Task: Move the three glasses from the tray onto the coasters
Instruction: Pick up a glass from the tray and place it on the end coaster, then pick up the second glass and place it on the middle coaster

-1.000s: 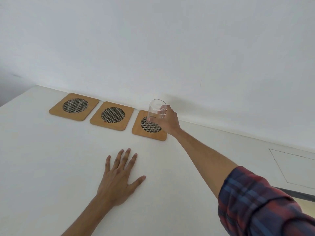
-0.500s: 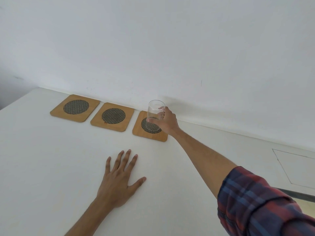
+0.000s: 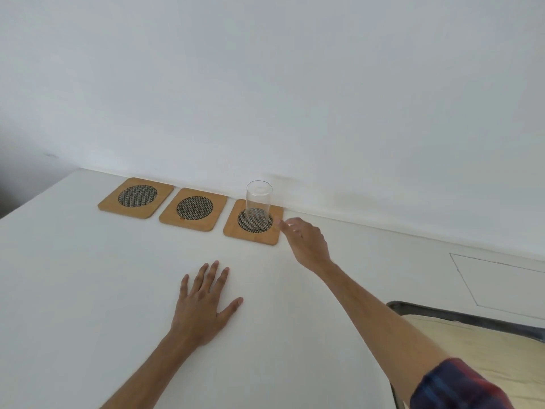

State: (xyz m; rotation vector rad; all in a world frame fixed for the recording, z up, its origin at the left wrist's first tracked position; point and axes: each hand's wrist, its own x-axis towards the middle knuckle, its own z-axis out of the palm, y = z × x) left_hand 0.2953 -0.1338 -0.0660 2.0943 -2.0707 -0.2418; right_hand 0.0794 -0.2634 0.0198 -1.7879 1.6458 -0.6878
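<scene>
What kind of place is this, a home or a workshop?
Probably a home, though I cannot be sure: a plain white table against a white wall, with three wooden coasters and a drinking glass.

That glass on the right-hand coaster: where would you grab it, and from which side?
Around its straight side wall, about mid-height, coming from the right. The glass stands upright on the coaster with the wall close behind it, and the open right hand is already on that side.

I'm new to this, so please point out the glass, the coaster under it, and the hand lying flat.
glass point(image 3: 259, 202), head view, clear side wall.
right coaster point(image 3: 233, 231), head view, bare wooden corner.
left hand point(image 3: 202, 312), head view, back of hand.
</scene>
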